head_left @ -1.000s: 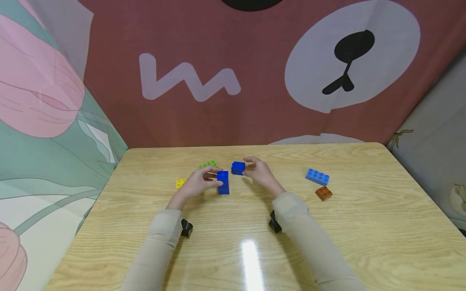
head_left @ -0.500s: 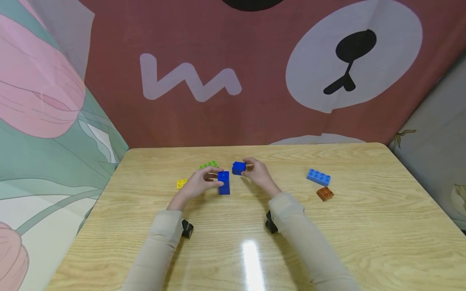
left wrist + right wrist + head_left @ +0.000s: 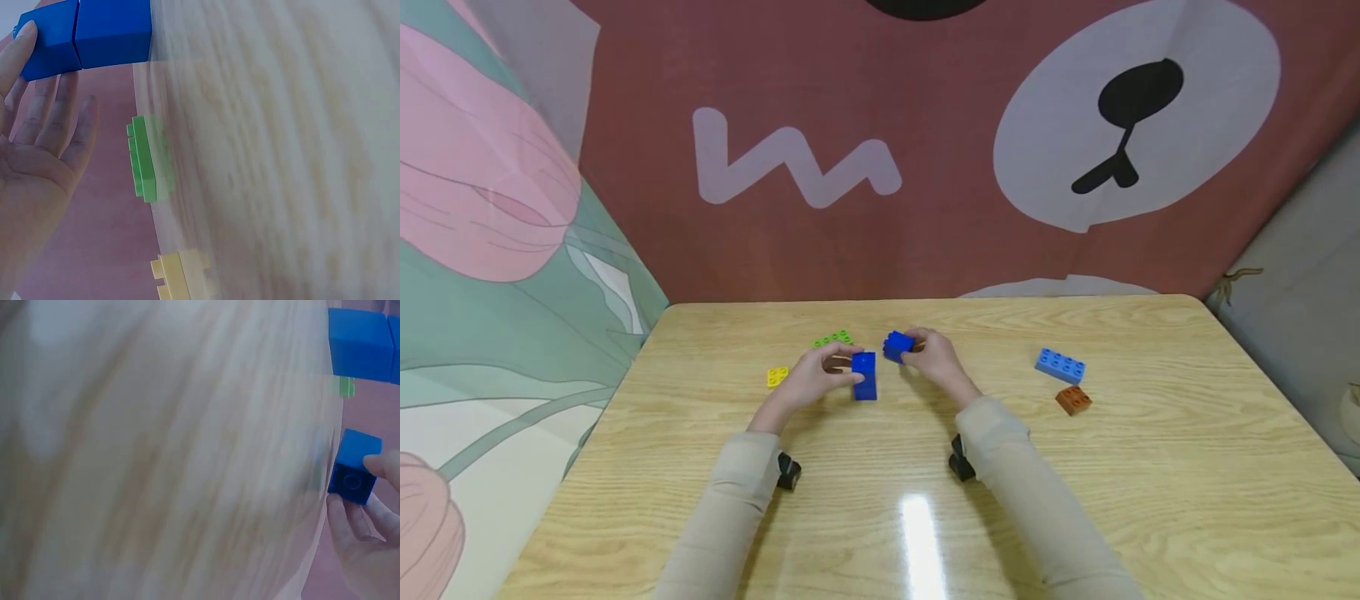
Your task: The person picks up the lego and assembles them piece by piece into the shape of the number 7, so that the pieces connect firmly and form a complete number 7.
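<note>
Reddish-brown cloth [image 3: 940,225] backs the tabletop [image 3: 1187,458], where a yellow brick [image 3: 777,377] and a green brick [image 3: 834,338] lie near the left hand [image 3: 808,375], its fingers pinching the top of an upright blue stack [image 3: 865,379]. Just right of it, the loose blue brick [image 3: 896,346], level half a second ago, now tilts in the right hand's [image 3: 938,360] pinching fingers, so the grip seems secure, though contact with wood is unclear. Farther right lie a light-blue brick [image 3: 1061,366] and a brown brick [image 3: 1074,400]; the right-wrist view crops the stack.
</note>
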### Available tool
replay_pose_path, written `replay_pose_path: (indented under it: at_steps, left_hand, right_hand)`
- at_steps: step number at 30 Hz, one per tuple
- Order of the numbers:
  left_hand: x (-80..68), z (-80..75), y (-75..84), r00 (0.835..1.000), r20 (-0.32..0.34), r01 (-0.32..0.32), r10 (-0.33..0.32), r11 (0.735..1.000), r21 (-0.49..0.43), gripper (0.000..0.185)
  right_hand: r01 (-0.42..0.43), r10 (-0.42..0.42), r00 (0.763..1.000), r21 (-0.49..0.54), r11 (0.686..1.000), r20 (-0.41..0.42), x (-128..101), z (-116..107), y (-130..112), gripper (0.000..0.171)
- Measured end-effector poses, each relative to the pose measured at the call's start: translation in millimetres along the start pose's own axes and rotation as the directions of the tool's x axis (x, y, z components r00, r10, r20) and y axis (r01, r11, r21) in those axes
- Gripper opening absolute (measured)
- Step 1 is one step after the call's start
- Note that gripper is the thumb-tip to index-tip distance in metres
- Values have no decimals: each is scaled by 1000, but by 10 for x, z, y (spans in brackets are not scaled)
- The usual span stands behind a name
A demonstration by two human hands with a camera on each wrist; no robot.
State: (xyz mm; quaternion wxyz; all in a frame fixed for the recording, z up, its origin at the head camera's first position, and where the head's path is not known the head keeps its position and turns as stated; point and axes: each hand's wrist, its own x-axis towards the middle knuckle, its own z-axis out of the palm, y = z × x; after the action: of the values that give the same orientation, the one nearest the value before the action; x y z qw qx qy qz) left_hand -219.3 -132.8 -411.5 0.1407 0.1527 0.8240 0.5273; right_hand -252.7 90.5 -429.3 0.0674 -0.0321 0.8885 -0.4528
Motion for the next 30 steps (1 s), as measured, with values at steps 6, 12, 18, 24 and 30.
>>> replay_pose_path:
  at_steps: [6,12,18,24,30]
  left_hand:
    - [15,34,25,1000,-10,-20,20,1000,14,44]
    - [62,131,50,999,-23,-48,49,999,23,43]
    - [140,242,88,997,-39,-66,67,997,28,45]
    - [210,347,132,995,-72,-60,63,998,35,47]
    - [232,454,176,992,-111,-64,66,998,30,44]
  right_hand:
    - [-47,48,999,57,997,-11,-49,-107,-12,45]
    - [-57,60,998,115,992,-18,-95,-232,-14,48]
    - [-49,42,998,217,975,39,-168,-408,-25,60]
    - [-54,35,997,283,957,73,-223,-550,-43,61]
    - [-53,27,995,278,959,96,-276,-636,-22,59]
